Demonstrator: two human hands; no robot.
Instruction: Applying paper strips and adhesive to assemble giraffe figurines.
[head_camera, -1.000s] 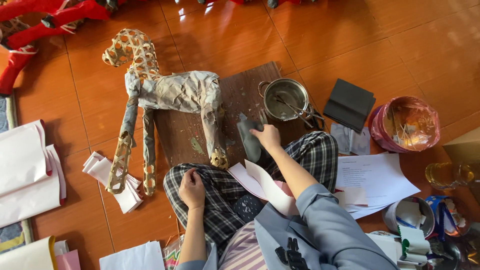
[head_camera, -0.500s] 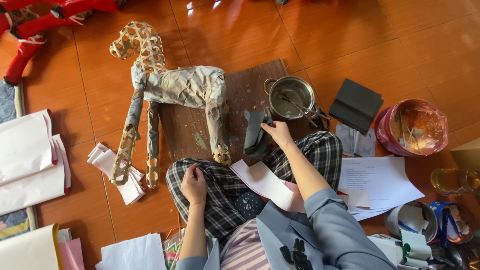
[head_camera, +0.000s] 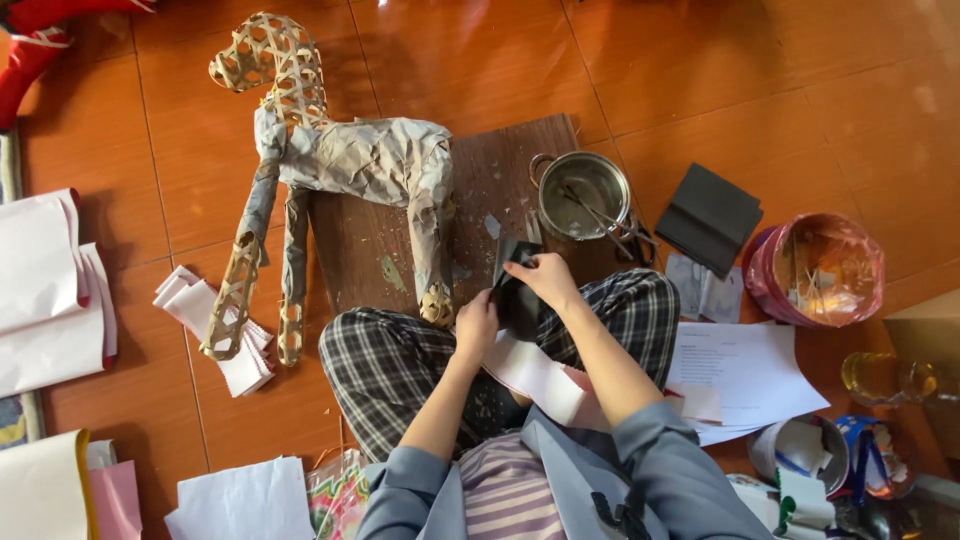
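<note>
I sit cross-legged on the floor in checked trousers. My left hand and my right hand both grip a dark piece of paper above my knees. White and pink paper strips lie across my lap. In front of me a woven bamboo horse frame, partly covered in grey paper, lies on a brown wooden board.
A metal pot with sticks stands on the board. Dark folded sheets and a bin lined with a pink bag are to the right. White paper stacks lie left, printed sheets right, tape rolls near my right side.
My left hand has risen from my thigh to join the right hand. The dark piece was lifted off the board and is now held between both hands.
</note>
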